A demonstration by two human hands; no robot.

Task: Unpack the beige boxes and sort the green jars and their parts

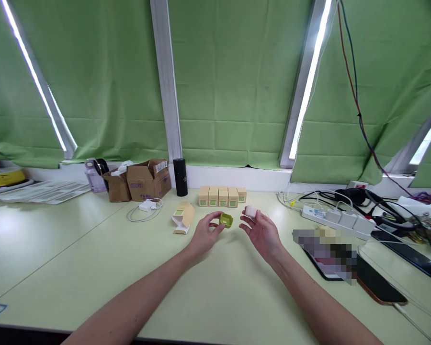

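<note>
Between the thumb and fingers of my left hand (205,235) is a small olive-green plastic case (226,220), its hollow side facing me. My right hand (263,235) pinches a small whitish block (251,211) with rounded edges; its exact kind I cannot make out. The two hands are apart, both raised a little above the table. An opened cardboard box (184,218) with a green label lies on its side to the left of my left hand. Behind the hands, several small tan boxes (218,197) with green labels stand in a row.
Brown cartons (149,181) and a black bottle (180,177) stand at the back left, near a white charger (147,205) with coiled cable. To the right are a power strip (335,221), tangled cables and phones (380,282). The table's front edge runs below my arms.
</note>
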